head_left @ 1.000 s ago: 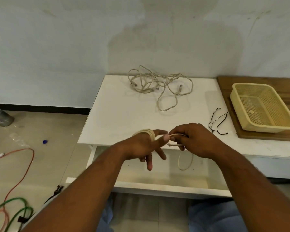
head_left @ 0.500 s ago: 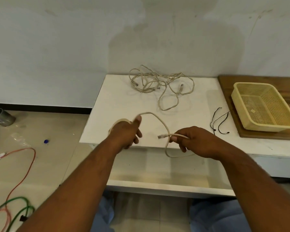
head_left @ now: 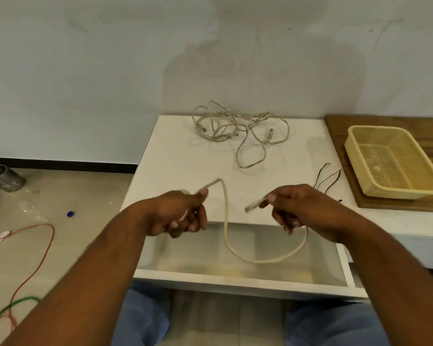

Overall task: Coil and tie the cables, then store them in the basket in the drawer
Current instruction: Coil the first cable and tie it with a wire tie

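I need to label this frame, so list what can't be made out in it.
Head view:
- cable inside the left hand: hidden by curled fingers, motion-blurred; loops cannot be counted.
- plug at the right hand: blurred, type unclear.
- basket: right corner cut off by the right edge.
- floor wires: cut off by the left edge.

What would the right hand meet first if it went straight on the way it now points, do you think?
The right hand points toward the left hand; it would likely first meet the beige cable hanging between them, though depth is unclear.
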